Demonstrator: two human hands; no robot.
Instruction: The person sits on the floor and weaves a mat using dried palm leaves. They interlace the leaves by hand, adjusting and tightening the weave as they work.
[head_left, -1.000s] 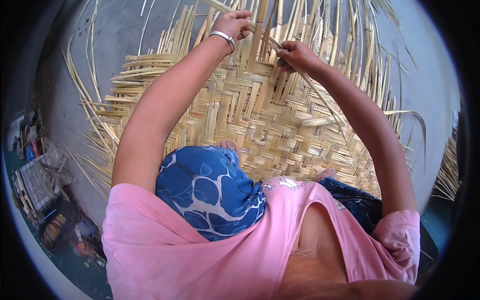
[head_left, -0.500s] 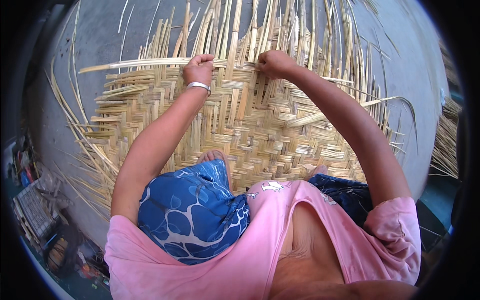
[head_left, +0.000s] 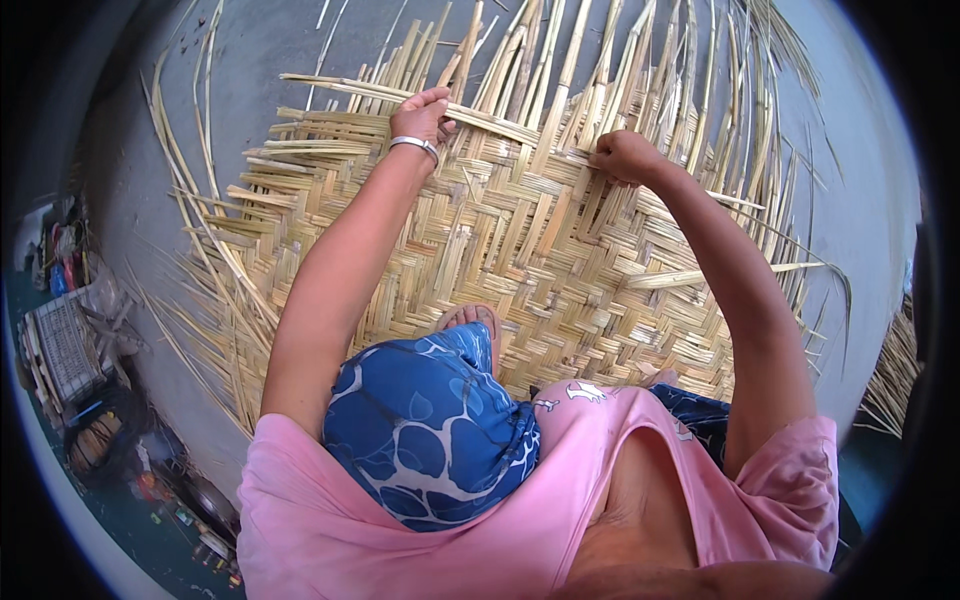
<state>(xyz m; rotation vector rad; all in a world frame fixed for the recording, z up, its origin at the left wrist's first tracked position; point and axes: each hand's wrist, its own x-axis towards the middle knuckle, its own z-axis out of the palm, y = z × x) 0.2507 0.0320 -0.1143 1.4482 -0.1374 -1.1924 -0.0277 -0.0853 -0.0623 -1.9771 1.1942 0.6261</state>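
Note:
A half-woven reed mat (head_left: 500, 240) lies on the floor under my feet, its loose upright reeds fanning out at the far side. My left hand (head_left: 422, 116), with a silver bangle at the wrist, is closed around a long pale reed strip (head_left: 495, 124). The strip's free end sticks out to the left, past the mat's loose ends. Farther right, it passes among the upright reeds toward my right hand (head_left: 628, 158). That hand is closed low over the weave and seems to grip the strip's other part; its fingertips are hidden.
Long loose reeds (head_left: 205, 250) lie along the mat's left side on the grey floor (head_left: 180, 330). A wire rack (head_left: 65, 345) and assorted clutter stand at the far left. A bundle of thin stalks (head_left: 893, 375) rests at the right. My sandalled foot (head_left: 470, 322) is on the mat.
The view has shifted, so the mat sits farther right and tilted. My left hand and the strip's left part are raised off the weave; the right hand stays closed at the weaving edge.

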